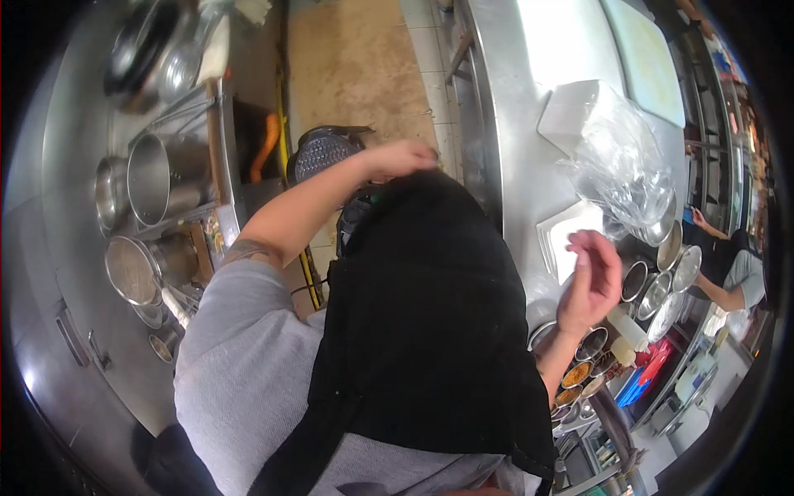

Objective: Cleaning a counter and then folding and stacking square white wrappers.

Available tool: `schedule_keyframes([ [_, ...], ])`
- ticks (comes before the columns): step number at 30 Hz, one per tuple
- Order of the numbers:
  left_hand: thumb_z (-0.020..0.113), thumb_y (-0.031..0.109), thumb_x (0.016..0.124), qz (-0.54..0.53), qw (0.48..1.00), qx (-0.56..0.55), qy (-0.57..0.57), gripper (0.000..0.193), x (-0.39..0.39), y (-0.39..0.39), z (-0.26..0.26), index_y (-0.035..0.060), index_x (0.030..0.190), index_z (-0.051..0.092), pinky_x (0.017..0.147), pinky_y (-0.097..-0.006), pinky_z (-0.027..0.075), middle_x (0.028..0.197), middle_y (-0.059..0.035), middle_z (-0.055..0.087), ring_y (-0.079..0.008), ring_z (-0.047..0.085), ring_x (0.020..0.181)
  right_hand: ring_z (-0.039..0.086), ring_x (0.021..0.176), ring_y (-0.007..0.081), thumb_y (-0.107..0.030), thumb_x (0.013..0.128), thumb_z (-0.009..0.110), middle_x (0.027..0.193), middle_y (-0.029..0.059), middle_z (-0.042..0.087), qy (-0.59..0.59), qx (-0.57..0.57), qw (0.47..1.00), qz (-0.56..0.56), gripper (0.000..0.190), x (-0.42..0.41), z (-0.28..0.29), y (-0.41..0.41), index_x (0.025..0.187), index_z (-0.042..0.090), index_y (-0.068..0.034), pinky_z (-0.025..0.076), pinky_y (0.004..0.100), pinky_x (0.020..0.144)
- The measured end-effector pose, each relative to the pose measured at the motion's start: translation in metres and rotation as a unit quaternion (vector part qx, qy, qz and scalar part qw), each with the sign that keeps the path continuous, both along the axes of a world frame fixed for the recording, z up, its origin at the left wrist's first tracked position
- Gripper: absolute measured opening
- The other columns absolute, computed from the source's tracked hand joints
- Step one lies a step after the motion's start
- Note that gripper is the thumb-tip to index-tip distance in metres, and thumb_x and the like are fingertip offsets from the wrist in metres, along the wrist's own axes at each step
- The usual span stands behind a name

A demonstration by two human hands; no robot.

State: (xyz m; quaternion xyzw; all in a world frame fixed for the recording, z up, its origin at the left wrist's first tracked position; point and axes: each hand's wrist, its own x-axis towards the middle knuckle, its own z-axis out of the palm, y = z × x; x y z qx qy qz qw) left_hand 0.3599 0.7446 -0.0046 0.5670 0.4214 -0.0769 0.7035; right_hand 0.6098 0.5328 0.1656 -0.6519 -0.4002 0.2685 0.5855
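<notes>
My left hand (pixel 404 159) reaches across at the far edge of the black apron (pixel 428 297) on my body. Its fingers are curled and blurred, so whether they hold the apron cloth cannot be told. My right hand (pixel 592 279) is raised over the steel counter (pixel 518 173) with its fingers bent and apart, holding nothing visible. Beside its fingertips lies a stack of white squares, perhaps paper (pixel 564 239). Farther along, a clear plastic bag (pixel 626 167) lies against a white box-like block (pixel 567 115).
A pale cutting board (pixel 645 56) lies on the counter's far part. Metal bowls (pixel 654 294), squeeze bottles (pixel 626 328) and food containers (pixel 577 375) stand at right. Large steel pots (pixel 167 177) fill a left shelf. A person in grey (pixel 741 279) is at far right.
</notes>
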Motion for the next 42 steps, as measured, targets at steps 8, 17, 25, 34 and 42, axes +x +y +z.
schedule_keyframes([
  [8, 0.059, 0.016, 0.1, -0.267, 0.873, 0.019, -0.409, 0.023, 0.04, -0.02, 0.069, -0.0004, 0.114, 0.068, 0.103, -0.0307, 0.045, 0.112, -0.0094, 0.071, -0.0155, 0.063, 0.109, 0.063, 0.11, 0.0237, -0.018, 0.098, 0.06, 0.124, 0.0123, 0.065, 0.062, -0.274, 0.873, 0.398, 0.038, -0.056, -0.117, 0.147, 0.132, 0.057, -0.002, 0.049, 0.0332, 0.097],
  [17, 0.073, 0.018, 0.074, -0.329, 0.855, 0.394, 0.072, 0.043, -0.113, -0.043, 0.006, 0.0225, 0.117, 0.072, 0.094, -0.0466, 0.042, 0.123, -0.0071, 0.054, -0.029, 0.054, 0.113, 0.06, 0.119, 0.0237, -0.029, 0.099, 0.059, 0.127, 0.0149, 0.064, -0.04, -0.431, 0.721, 0.541, 0.039, -0.066, -0.151, 0.133, 0.128, 0.063, -0.002, 0.044, 0.0332, 0.103],
  [25, 0.068, 0.023, 0.084, -0.275, 0.869, 0.335, 0.237, 0.049, -0.069, -0.048, 0.001, 0.0131, 0.131, 0.061, 0.098, -0.0556, 0.041, 0.124, -0.0194, 0.054, -0.0362, 0.06, 0.111, 0.062, 0.115, 0.0304, -0.036, 0.096, 0.062, 0.123, 0.0187, 0.065, -0.036, -0.391, 0.789, 0.472, 0.045, -0.054, -0.152, 0.13, 0.126, 0.063, -0.003, 0.047, 0.036, 0.1],
  [34, 0.066, 0.04, 0.088, -0.229, 0.865, 0.286, 0.344, 0.051, -0.046, -0.037, -0.01, 0.0003, 0.12, 0.067, 0.11, -0.0737, 0.018, 0.148, -0.0238, 0.039, -0.0424, 0.043, 0.133, 0.065, 0.108, 0.0285, -0.036, 0.095, 0.064, 0.119, 0.0184, 0.068, -0.003, -0.391, 0.825, 0.407, 0.046, -0.04, -0.146, 0.11, 0.126, 0.063, -0.002, 0.05, 0.0361, 0.095],
  [42, 0.07, 0.055, 0.082, -0.077, 0.882, 0.257, 0.387, 0.068, 0.0, -0.055, -0.03, 0.0048, 0.127, 0.066, 0.113, -0.0729, 0.006, 0.165, -0.0216, 0.008, -0.0459, 0.001, 0.151, 0.064, 0.095, 0.0192, -0.032, 0.096, 0.065, 0.112, 0.013, 0.069, 0.01, -0.345, 0.848, 0.403, 0.044, -0.039, -0.149, 0.084, 0.128, 0.062, -0.001, 0.053, 0.0318, 0.081],
])
